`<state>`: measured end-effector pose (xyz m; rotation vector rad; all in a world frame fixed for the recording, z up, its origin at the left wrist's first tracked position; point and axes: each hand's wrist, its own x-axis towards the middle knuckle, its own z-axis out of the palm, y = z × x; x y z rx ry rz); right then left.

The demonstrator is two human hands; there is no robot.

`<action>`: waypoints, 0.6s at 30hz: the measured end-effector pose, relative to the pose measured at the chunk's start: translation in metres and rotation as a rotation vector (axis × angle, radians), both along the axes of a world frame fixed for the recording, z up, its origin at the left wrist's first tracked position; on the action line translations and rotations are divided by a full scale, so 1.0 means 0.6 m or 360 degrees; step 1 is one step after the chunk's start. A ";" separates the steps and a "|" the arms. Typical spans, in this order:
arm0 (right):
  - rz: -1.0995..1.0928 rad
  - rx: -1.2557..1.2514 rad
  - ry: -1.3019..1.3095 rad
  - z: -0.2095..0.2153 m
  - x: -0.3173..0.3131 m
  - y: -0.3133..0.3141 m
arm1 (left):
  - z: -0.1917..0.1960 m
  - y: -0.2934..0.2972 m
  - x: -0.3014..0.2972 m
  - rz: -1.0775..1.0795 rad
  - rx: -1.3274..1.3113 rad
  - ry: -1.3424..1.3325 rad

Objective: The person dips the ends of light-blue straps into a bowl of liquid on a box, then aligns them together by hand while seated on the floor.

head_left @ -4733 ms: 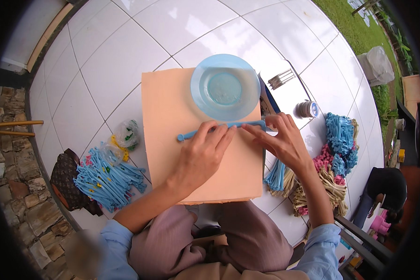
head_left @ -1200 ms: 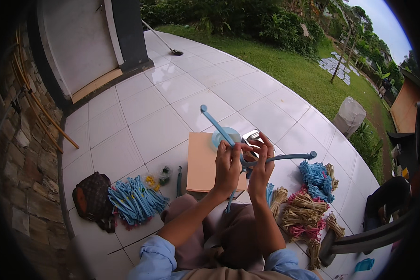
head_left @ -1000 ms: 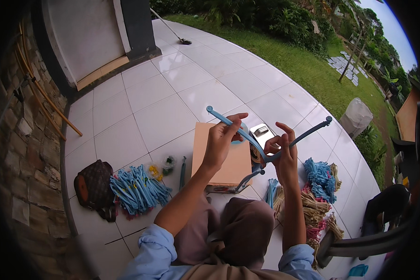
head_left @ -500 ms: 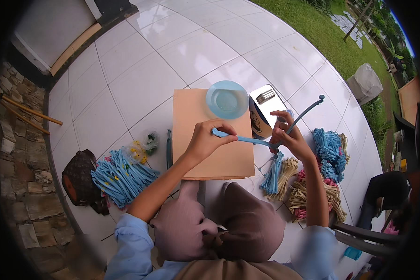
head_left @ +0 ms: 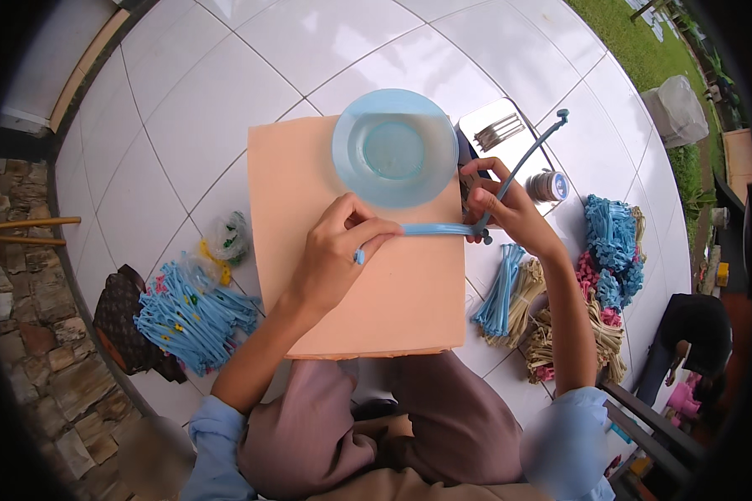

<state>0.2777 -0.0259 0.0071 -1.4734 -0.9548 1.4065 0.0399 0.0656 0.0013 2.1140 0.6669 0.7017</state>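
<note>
My left hand (head_left: 334,255) pinches one end of a flat blue strip (head_left: 433,229) just above a peach-coloured board (head_left: 334,317) on my lap. My right hand (head_left: 505,207) grips the other end of the strip at the board's right edge. From that hand a thin blue-grey stem (head_left: 530,157) rises up and to the right, ending in a small knob. A round light-blue bowl (head_left: 394,148) with clear liquid stands at the board's far edge, just beyond both hands.
A heap of blue strips (head_left: 194,307) and a dark patterned bag (head_left: 124,321) lie to my left. Bundles of blue, pink and straw-coloured strips (head_left: 593,275) lie to my right. A metal fork (head_left: 498,131), a small jar (head_left: 548,185) and white floor tiles (head_left: 226,75) surround the board.
My view has tilted down from the yard to the board. Both hands have brought the blue strip down from the air until it is held flat near the bowl.
</note>
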 end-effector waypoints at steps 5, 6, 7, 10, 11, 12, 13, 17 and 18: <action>0.0021 -0.0029 -0.0088 -0.008 0.000 0.007 | 0.002 -0.005 -0.001 -0.0052 -0.0035 0.0116; 0.0016 -0.0043 -0.0075 -0.006 0.000 0.010 | 0.003 -0.004 -0.003 -0.0052 -0.0032 0.0117; 0.0015 -0.0041 -0.0074 -0.006 0.002 0.012 | 0.004 -0.003 -0.004 -0.0076 -0.0005 0.0125; -0.0003 -0.0135 -0.0043 -0.007 0.004 0.013 | 0.002 -0.002 -0.005 -0.0122 0.0056 0.0134; -0.0062 -0.0125 -0.0084 -0.013 0.003 0.010 | 0.001 -0.003 -0.004 -0.0143 0.0090 0.0136; -0.0116 -0.0113 -0.0121 -0.017 0.001 0.008 | 0.000 -0.004 -0.005 -0.0141 0.0091 0.0139; -0.0115 -0.0113 -0.0118 -0.015 -0.001 0.006 | 0.000 -0.005 -0.005 -0.0131 0.0095 0.0148; -0.0135 -0.0047 -0.0005 -0.011 0.002 -0.008 | 0.000 -0.007 -0.003 -0.0126 0.0138 0.0142; -0.0108 -0.0014 0.0061 -0.012 0.004 -0.010 | 0.000 -0.007 -0.003 -0.0131 0.0135 0.0140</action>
